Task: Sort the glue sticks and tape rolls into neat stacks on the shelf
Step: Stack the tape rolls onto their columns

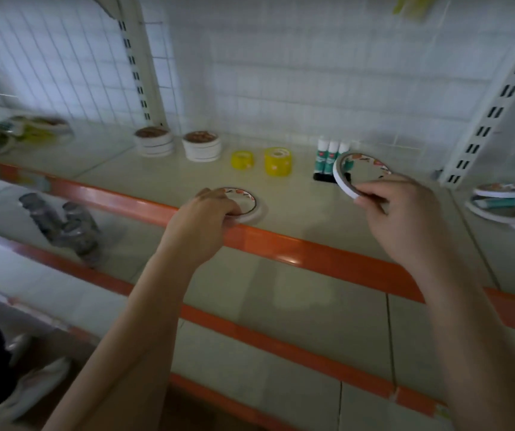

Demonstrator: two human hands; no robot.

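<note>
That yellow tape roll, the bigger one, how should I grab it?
The bigger yellow tape roll stands flat, hole up. Come from above and pinch its round sides with thumb and fingers, probably front and back, since the smaller yellow roll sits to its left.

White tape roll [247, 204] flat near shelf [296, 194] edge, another [347, 177] held tilted, two white stacks [153, 141] and yellow rolls [278, 161] behind, glue sticks [330, 158] upright.

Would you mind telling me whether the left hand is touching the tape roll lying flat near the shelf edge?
Touching. The head view shows the left hand with fingers curled over the near rim of the flat tape roll, no gap visible.
</note>
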